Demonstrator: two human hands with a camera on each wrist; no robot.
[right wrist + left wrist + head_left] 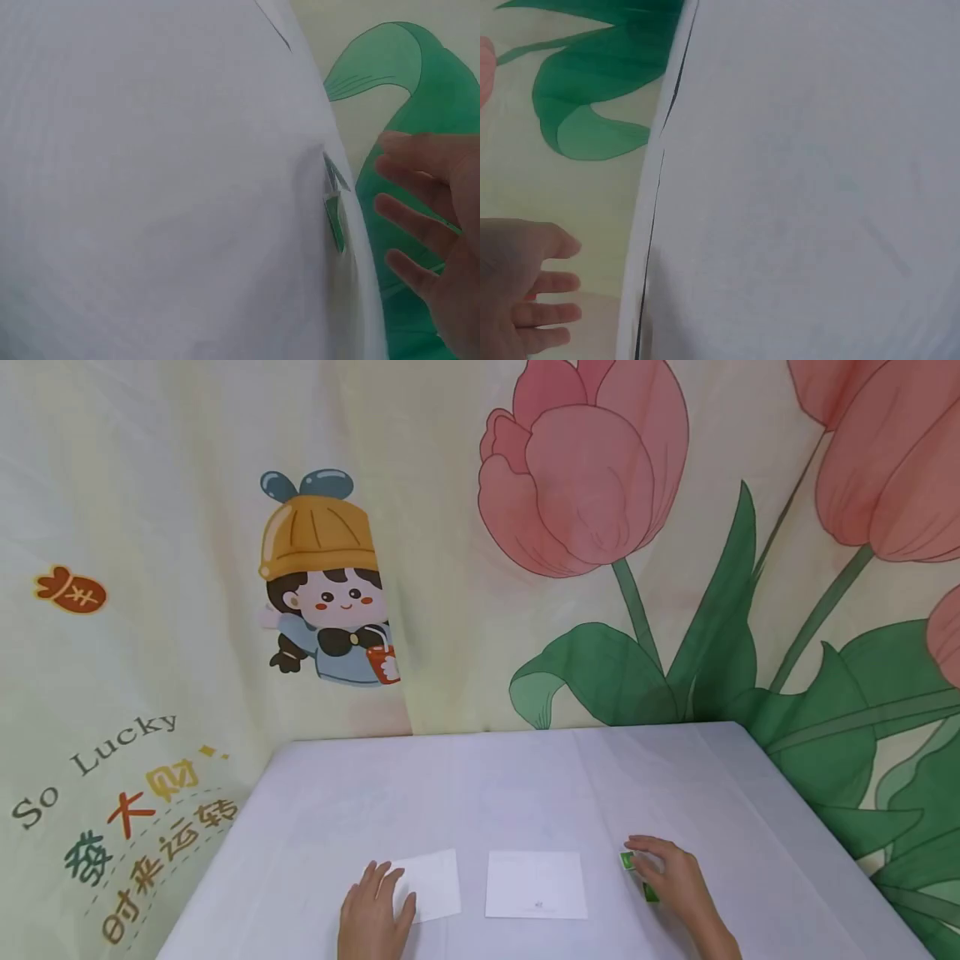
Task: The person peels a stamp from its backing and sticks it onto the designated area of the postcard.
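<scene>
My left hand (375, 914) is spread over the left edge of a white card (433, 887), whose left side it hides. In the left wrist view the fingers of the left hand (525, 289) stand straight and apart. A second white card (536, 889), with a tiny mark near its lower edge, lies between the hands. My right hand (682, 885) hovers by two small green-and-white pieces, one green piece (627, 861) beyond the other green piece (651, 892). The right wrist view shows loosely extended fingers on the right hand (442, 217), apart from the nearer green piece (334, 225).
A white cloth covers the table (420, 793). Behind it hangs a curtain (442, 610) printed with pink tulips, green leaves, a cartoon figure and lettering.
</scene>
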